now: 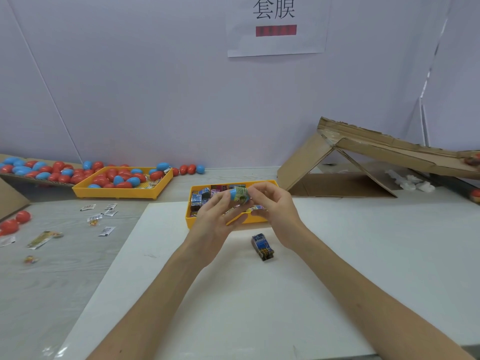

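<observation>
my left hand (pixel 217 219) and right hand (pixel 276 211) both pinch a blue egg (pixel 233 195) by the fingertips, its printed sleeve (pixel 242 193) half on, above the yellow tray (pixel 189 221). the smooth shell could slip, or the thin sleeve could bunch and tear.

Right tip of egg (pixel 239 194) and tray (pixel 259 182) middle behind fingers (pixel 260 190)
</observation>
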{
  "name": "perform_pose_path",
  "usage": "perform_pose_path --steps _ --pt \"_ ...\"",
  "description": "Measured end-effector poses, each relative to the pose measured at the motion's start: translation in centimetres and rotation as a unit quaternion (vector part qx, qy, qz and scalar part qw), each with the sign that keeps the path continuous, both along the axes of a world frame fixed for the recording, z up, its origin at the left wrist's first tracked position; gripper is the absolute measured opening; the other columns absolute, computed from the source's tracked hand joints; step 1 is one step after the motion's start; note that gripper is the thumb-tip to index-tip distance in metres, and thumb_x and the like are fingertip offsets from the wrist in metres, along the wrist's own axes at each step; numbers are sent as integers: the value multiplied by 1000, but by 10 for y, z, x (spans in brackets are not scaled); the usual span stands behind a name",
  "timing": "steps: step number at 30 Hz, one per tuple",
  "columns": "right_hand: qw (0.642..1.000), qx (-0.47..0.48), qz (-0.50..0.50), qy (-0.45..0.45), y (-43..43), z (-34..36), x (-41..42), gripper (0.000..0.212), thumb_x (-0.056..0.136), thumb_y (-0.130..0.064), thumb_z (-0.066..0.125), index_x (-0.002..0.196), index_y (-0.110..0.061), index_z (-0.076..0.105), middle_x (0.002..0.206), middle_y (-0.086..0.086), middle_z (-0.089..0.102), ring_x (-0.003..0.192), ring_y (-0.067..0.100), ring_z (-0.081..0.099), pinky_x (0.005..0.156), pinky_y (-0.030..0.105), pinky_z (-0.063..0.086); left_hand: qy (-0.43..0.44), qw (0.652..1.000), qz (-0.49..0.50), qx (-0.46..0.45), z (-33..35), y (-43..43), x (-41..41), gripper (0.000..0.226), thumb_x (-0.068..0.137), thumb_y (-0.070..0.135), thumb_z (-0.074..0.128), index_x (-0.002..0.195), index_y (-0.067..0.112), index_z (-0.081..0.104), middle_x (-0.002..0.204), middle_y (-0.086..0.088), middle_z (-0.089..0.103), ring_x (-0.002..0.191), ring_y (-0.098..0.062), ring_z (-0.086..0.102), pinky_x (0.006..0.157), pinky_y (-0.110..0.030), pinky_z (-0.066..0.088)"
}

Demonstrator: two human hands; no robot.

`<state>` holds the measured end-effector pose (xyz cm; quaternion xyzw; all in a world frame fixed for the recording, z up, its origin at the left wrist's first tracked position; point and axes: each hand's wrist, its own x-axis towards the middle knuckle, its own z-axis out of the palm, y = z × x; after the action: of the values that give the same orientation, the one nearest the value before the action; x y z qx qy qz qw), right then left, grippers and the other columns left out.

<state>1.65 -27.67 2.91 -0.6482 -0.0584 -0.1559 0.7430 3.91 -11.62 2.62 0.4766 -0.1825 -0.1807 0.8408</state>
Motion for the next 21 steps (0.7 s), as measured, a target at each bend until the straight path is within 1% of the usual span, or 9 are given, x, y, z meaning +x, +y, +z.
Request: perform_pose_path --steps 1,4,7,10,12,14,16,19,21 --pt "1000 -12 -4 -3 0 0 0 3 92 -20 72 93 -18 71 89 -5 71 83 10 66 69 27 54 0 1000 1 1 0 0 0 44 95 34 59 130 7 60 128 -13 69 120 -26 66 90 -31 58" --pt "999 -49 -11 -16 2 1 -1 13 87 -18 77 97 -24 71 92 -8 73 85 11 69 69 25 55 10 1000 9 6 0 1 1 43 91 36 64 124 9 63 126 -14 70 116 -25 68 88 -31 59" --pt "998 -55 -16 -35 3 1 -2 18 86 -16 78 101 -25 71 98 0 74 88 13 71 68 23 54 10 1000 19 6 -1 0 2 37 93 35 64 121 11 62 125 -15 70 114 -25 70 86 -30 59" --pt "996 -65 -33 -59 4 1 -2 21 87 -14 78 104 -24 71 103 8 74 93 23 72 73 29 58 -6 1000 17 7 -1 1 2 33 98 29 59 130 21 60 124 -11 71 112 -25 70 86 -30 58" --pt "994 -77 -38 -70 4 1 -3 21 87 -16 77 105 -27 72 102 6 74 92 23 71 74 30 58 -19 1000 15 12 1 1 1 32 97 29 59 128 25 65 125 -7 71 112 -23 70 86 -29 58" --pt "993 -86 -36 -72 3 1 -3 20 88 -18 77 104 -31 72 100 1 74 86 16 70 69 24 55 -27 999 18 16 2 0 -1 29 98 28 57 124 22 68 125 -6 71 113 -22 70 88 -29 58" --pt "993 -93 -29 -67 3 2 -3 20 90 -19 75 106 -30 71 98 -2 74 83 12 69 66 22 54 -28 999 27 20 2 0 -2 29 97 28 57 124 18 66 121 -8 73 112 -22 70 89 -28 58" --pt "993 -95 -24 -61 3 1 -2 18 91 -19 73 108 -26 70 100 0 74 83 10 69 64 22 54 -28 999 38 24 2 0 -2 34 92 30 61 121 13 64 115 -9 75 109 -24 71 87 -29 59" --pt "993 -95 -24 -60 2 1 -2 18 92 -19 73 109 -22 71 101 0 75 85 10 70 65 23 54 -30 998 44 27 2 -1 -2 35 92 30 60 121 9 62 116 -12 74 109 -25 72 89 -30 58"
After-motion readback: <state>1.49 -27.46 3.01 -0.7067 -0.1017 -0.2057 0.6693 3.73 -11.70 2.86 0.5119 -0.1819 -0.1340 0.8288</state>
